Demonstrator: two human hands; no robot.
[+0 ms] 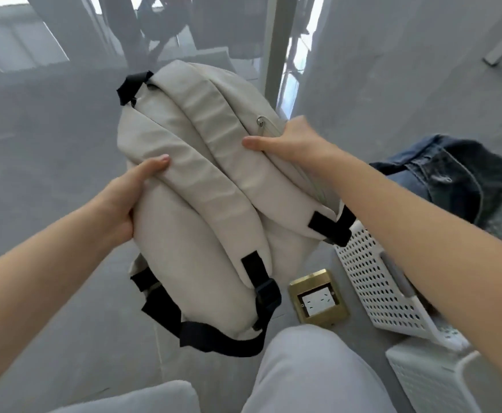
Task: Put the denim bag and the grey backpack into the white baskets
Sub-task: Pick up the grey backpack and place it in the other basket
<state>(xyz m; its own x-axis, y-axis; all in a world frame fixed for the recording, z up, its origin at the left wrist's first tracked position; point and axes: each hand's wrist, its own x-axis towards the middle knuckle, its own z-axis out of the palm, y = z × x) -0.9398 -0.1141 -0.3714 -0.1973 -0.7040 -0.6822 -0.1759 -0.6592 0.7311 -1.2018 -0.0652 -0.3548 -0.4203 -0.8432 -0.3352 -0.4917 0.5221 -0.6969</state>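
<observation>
Both hands, left hand [121, 201] and right hand [288, 141], gripped the grey backpack [202, 186] above the grey floor [50, 180]; the denim bag [452, 177] sat in a white basket [377, 281] beside a brass floor socket [318, 296].

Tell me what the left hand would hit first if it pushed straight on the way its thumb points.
The left hand is already gripping the backpack, so it would press straight into the padded shoulder strap. Beyond that, probably the right hand, though depth is unclear.
</observation>
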